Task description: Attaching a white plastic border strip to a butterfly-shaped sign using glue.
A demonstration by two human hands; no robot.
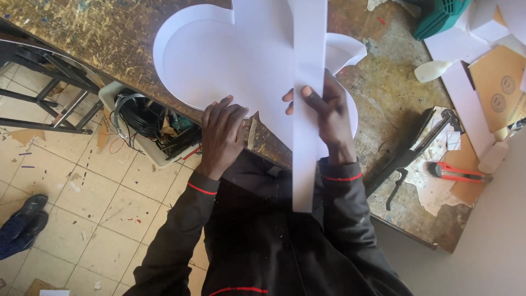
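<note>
On the worn workbench [394, 93], the left hand [222, 134] presses flat, ungripping, on the rounded white card cutout [230, 60] (edge overhanging), while the right hand [329, 112] pinches a long white strip [308, 66] against it.

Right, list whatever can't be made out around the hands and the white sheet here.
Head view only:
- White cut-out sheet: its top runs off the frame's upper edge.
- Right hand: partly covered by the long white strip.
- Left hand: palm faces down, unseen.
- Box of black cable: partly under the worn workbench.
</note>
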